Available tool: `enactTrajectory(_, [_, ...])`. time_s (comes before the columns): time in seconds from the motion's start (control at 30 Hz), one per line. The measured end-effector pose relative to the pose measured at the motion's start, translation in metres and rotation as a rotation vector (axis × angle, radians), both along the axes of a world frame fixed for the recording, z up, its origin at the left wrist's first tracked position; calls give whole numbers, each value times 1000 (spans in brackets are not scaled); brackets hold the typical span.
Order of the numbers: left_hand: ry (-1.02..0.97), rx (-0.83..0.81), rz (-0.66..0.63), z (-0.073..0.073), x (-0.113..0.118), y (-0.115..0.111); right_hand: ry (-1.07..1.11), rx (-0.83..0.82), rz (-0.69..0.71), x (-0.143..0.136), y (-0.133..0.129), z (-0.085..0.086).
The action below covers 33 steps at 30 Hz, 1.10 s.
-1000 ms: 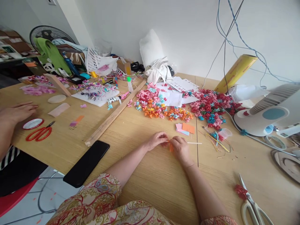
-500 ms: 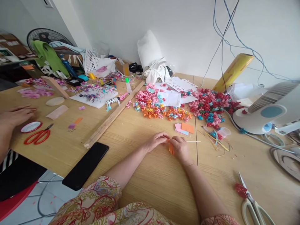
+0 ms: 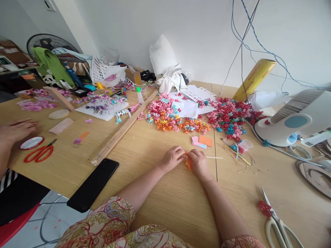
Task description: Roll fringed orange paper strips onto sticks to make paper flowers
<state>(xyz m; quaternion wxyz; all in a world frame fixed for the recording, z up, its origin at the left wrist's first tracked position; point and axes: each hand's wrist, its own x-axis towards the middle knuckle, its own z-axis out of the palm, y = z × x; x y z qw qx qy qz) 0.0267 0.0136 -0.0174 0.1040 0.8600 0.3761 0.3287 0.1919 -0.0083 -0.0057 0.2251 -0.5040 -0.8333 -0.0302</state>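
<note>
My left hand (image 3: pixel 171 159) pinches one end of an orange paper piece (image 3: pixel 189 163) over the table. Close beside it, my right hand (image 3: pixel 199 163) is closed on the same paper and on a thin white stick (image 3: pixel 215 157), which sticks out to the right. Beyond my hands lie small orange, pink and blue paper pieces (image 3: pixel 205 140). Bunches of orange paper flowers (image 3: pixel 165 124) and red and pink ones (image 3: pixel 227 110) are farther back.
White-handled scissors (image 3: pixel 276 220) lie at the lower right, a phone (image 3: pixel 93 185) and wooden bar (image 3: pixel 124 129) at left. Another person's hand (image 3: pixel 19 131) rests near red scissors (image 3: pixel 40 152). A white appliance (image 3: pixel 287 120) stands at right.
The whole view has shifted slightly. My hands stay together on the orange paper and the stick, with my left fingers slightly moved.
</note>
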Motion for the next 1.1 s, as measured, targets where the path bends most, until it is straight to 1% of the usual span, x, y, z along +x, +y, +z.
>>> enactTrajectory(0.3, [0, -23, -3, -4, 2, 1, -16, -11, 12, -3, -2, 1])
enactTrajectory(0.5, [68, 30, 17, -5, 2, 1, -22, -19, 12, -6, -2, 0])
enactTrajectory(0.73, [137, 97, 23, -9, 1, 3, 82, -17, 5, -8, -1, -4])
enactTrajectory(0.93, [186, 140, 3, -14, -2, 4, 83, -31, -8, -8, 0, -5])
enactTrajectory(1.1, [232, 169, -5, -14, -2, 3, 71, -26, -1, -7, 1, -9])
